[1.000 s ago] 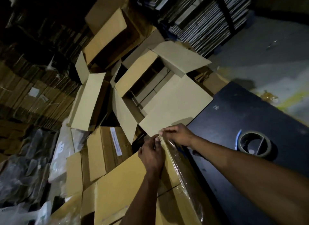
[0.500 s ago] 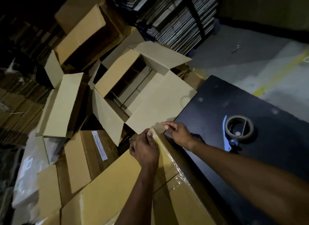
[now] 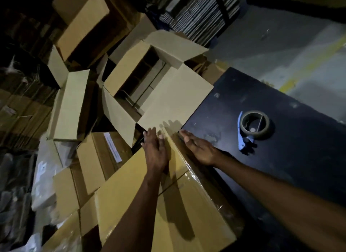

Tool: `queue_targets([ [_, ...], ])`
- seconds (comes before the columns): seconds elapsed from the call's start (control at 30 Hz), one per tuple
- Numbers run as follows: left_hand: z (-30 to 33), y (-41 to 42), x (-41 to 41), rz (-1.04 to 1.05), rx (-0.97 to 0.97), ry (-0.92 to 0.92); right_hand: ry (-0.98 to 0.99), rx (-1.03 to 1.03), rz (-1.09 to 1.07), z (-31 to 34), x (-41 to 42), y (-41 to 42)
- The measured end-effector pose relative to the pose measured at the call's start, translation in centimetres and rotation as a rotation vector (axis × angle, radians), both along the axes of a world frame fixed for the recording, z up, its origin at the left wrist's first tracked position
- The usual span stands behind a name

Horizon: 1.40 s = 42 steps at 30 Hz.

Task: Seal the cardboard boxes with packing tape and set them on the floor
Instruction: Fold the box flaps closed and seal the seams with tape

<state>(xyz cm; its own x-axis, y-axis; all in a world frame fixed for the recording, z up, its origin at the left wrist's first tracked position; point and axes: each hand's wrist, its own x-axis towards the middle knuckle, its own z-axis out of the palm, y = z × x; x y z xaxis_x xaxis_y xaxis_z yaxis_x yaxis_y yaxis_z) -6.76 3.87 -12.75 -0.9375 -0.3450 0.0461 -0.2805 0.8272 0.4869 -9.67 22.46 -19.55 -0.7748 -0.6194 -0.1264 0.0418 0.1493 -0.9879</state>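
Observation:
A closed cardboard box [image 3: 131, 191] lies in front of me against the black table [image 3: 299, 158], with clear shiny tape [image 3: 189, 169] along its edge. My left hand [image 3: 156, 150] lies flat on the box top near its far end, fingers straight. My right hand [image 3: 198, 148] presses flat, fingers straight, on the taped side of the box next to the table. A tape roll in a blue-handled dispenser [image 3: 252, 126] rests on the table, apart from both hands.
Beyond my hands an open box [image 3: 168, 94] shows dividers inside, its flaps spread. More open and closed boxes [image 3: 71, 105] are piled to the left, with plastic bags [image 3: 43, 176]. Flat stacked cardboard [image 3: 196, 11] stands behind. Grey floor with a yellow line [image 3: 309, 64] lies at right.
Both hands pinched the tape's end at the far corner of the box before. Now they have let go and lie flat, fingers straight, on either side of the taped edge.

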Motion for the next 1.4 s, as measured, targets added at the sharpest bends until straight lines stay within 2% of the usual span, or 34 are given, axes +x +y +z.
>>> queue_targets([
  [0.17, 0.9, 4.0, 5.9, -0.132, -0.080, -0.041, -0.023, -0.068, 0.111, 1.5, 5.2, 0.4],
  [0.3, 0.3, 5.9, 10.5, -0.148, -0.079, -0.136, 0.044, -0.019, 0.129, 1.2, 3.7, -0.9],
  [0.43, -0.2, 4.7, 9.7, -0.143, -0.124, -0.110, 0.081, 0.056, 0.187, 2.5, 0.0, -1.9],
  [0.53, -0.4, 4.4, 7.6, -0.108, -0.130, -0.096, 0.080, -0.005, 0.169, 2.4, 0.0, -0.1],
  [0.67, -0.9, 4.9, 5.6, -0.081, -0.133, -0.050, -0.054, -0.100, 0.193, -0.1, 2.6, 2.8],
  [0.77, -1.1, 5.0, 5.8, -0.073, -0.129, -0.038, -0.087, 0.031, 0.227, -3.0, 3.7, 5.4],
  [0.83, -1.1, 4.8, 5.9, -0.075, -0.132, -0.039, -0.171, 0.043, 0.124, -3.8, 4.3, 6.8],
  [0.9, -1.1, 4.8, 5.6, -0.073, -0.146, -0.038, -0.268, -0.082, 0.005, -3.4, 4.3, 7.4],
  [1.0, -1.0, 5.0, 5.4, -0.074, -0.177, -0.057, -0.475, -0.312, 0.004, -1.6, 4.3, 7.4],
  [1.07, -1.0, 5.0, 5.5, -0.075, -0.181, -0.070, -0.418, -0.278, 0.056, -1.6, 4.7, 7.4],
  [1.23, -0.6, 5.4, 5.3, -0.072, -0.209, -0.115, -0.150, 0.053, -0.013, -5.1, 5.2, 9.6],
  [1.27, -0.4, 5.6, 5.3, -0.062, -0.228, -0.123, -0.183, 0.034, -0.037, -5.4, 5.3, 10.4],
  [1.33, 0.2, 6.1, 5.5, -0.036, -0.254, -0.095, -0.372, -0.159, -0.078, -4.9, 6.2, 11.4],
  [1.4, 1.0, 7.2, 6.6, -0.026, -0.206, 0.005, -0.533, -0.332, -0.089, -4.3, 7.6, 12.3],
])
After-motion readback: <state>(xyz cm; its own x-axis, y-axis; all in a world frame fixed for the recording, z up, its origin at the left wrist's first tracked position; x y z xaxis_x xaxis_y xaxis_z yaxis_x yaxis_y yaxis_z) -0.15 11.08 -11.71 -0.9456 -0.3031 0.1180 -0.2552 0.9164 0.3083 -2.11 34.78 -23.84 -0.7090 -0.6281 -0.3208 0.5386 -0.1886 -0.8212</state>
